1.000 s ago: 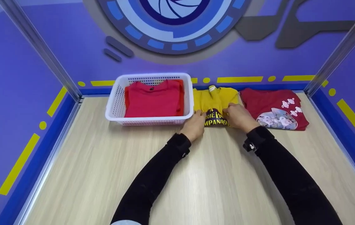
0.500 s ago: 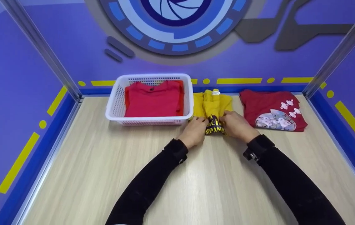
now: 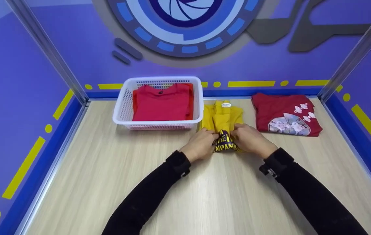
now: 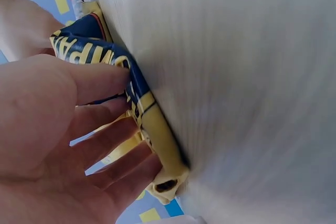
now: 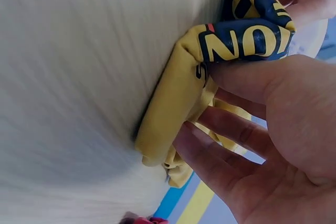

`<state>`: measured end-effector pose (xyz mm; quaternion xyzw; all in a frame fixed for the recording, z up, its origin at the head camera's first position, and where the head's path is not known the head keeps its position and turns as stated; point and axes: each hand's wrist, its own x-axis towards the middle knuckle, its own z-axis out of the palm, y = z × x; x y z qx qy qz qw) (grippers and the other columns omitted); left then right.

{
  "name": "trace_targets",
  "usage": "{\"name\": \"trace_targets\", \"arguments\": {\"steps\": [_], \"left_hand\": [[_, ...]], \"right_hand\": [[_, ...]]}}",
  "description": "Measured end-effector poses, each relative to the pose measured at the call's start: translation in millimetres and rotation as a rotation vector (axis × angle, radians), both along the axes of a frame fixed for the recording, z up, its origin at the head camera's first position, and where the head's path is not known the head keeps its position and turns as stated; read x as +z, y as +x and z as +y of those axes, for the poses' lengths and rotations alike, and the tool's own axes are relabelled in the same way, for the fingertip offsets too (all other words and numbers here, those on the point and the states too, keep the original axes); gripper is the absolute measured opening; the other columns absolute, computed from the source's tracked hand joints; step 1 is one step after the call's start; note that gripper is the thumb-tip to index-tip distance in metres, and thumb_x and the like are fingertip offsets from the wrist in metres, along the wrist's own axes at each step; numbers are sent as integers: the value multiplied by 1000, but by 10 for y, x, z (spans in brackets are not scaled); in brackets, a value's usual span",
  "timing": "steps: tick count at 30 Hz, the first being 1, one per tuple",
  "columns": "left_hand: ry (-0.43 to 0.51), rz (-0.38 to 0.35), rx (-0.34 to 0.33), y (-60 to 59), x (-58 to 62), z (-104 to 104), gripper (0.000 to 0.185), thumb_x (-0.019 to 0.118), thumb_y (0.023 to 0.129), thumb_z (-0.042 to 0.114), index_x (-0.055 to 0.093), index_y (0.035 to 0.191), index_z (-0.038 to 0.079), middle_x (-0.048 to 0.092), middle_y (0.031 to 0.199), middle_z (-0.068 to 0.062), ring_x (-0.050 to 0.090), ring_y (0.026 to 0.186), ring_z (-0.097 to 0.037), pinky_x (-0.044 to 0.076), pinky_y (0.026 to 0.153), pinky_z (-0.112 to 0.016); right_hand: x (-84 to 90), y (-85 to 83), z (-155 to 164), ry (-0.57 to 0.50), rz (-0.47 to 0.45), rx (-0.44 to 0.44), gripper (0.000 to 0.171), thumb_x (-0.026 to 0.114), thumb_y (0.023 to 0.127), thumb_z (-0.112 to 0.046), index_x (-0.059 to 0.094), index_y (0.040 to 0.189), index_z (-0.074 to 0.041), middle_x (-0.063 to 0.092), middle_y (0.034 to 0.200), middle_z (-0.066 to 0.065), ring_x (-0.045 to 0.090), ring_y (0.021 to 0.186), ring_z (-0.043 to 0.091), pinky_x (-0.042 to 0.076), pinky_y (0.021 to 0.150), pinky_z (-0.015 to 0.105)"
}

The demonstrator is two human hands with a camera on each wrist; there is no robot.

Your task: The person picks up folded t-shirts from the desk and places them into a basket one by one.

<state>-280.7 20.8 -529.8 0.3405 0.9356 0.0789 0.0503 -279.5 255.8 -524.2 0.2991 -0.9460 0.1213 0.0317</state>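
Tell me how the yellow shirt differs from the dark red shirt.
The yellow shirt bears dark print with yellow lettering; the dark red shirt a pale floral picture.
The yellow shirt is bunched up; the dark red shirt lies folded flatter.
The left hand and right hand grip the yellow shirt; neither touches the dark red shirt.
Both are outside the white basket.

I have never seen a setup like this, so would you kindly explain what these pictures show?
No robot here: a person's left hand and right hand grip a yellow T-shirt with dark lettered print. The wide view comes from a camera on the head; each close-up comes from a camera on one wrist. On the table stands a white plastic basket holding a red T-shirt over an orange garment. The yellow shirt is between that basket and a folded dark red shirt.
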Motion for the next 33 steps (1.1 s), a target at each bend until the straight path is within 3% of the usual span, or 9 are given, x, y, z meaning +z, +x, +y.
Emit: {"name": "trace_targets", "arguments": {"steps": [7, 18, 25, 33], "left_hand": [[2, 20, -67, 209, 46, -110, 36, 78, 102, 26, 78, 137, 16, 76, 133, -3, 67, 114, -27, 57, 96, -40], [40, 64, -116, 592, -30, -306, 35, 79, 101, 34, 80, 132, 16, 77, 123, -1, 64, 103, -23, 55, 84, -36], [35, 115, -137, 775, 5, -408, 35, 82, 99, 40, 81, 125, 17, 79, 117, 0, 67, 99, -22, 57, 80, -34], [-2, 126, -156, 932, 24, -474, 38, 84, 97, 45, 81, 122, 16, 77, 113, 0, 66, 96, -21, 56, 77, -33]], "right_hand": [[0, 274, -20, 16, -8, 12, 7, 80, 92, 2, 79, 89, -5, 64, 88, 8, 62, 76, 24, 57, 70, 42], [-38, 664, -96, 8, 31, 70, 9, 82, 93, -2, 78, 91, -10, 62, 90, 5, 59, 80, 22, 55, 71, 40], [-37, 823, -128, -16, 26, 98, 9, 84, 93, -5, 79, 94, -13, 61, 91, 2, 57, 81, 21, 53, 70, 38], [-60, 968, -150, -41, 6, 88, 9, 85, 94, -7, 81, 99, -13, 62, 93, 1, 56, 83, 19, 54, 71, 36]]}}
